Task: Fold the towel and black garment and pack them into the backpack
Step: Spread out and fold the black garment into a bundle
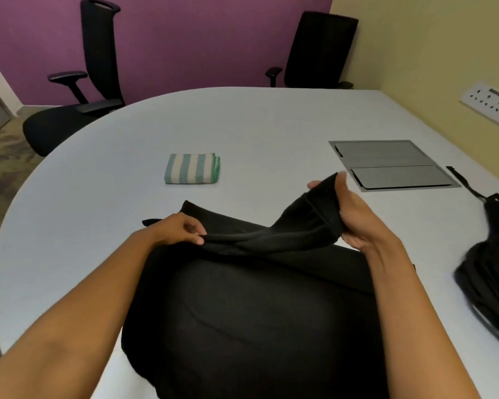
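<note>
Gripping the black garment (242, 312), both hands are curled: left hand (179, 228) pinches an edge, right hand (355, 223) lifts a fold (folded towel (192, 168) lies apart).

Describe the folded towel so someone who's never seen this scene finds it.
On the pale oval table, look past the black garment toward the far side. The towel lies there alone, left of the grey hatch. It is a folded block, the only thing with green and white stripes.

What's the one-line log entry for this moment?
towel: folded | left hand, right hand: gripping black garment | backpack: lying right
</note>
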